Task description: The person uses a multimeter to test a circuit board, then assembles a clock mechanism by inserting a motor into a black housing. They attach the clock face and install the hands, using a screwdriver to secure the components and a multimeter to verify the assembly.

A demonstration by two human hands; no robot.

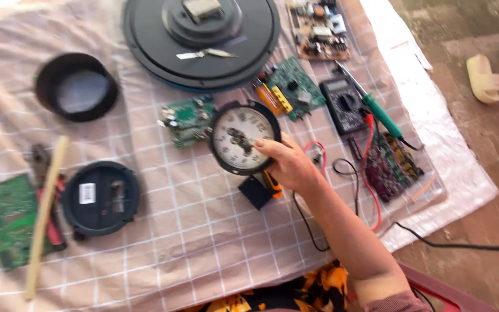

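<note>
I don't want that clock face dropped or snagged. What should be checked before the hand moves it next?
1. Grip: right hand holds the clock face at its right edge: ok.
2. Dial in view: ok.
3. Second hand supporting: left hand not in view: cannot tell.
4. Wires: red wire and black wire lie beside the wrist: not ok.
5. Nearby cloth crowded with green circuit board and multimeter: not ok.

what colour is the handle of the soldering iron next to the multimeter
Green, with a black cord end; the soldering iron shows best in the head view, right of the multimeter.
</note>
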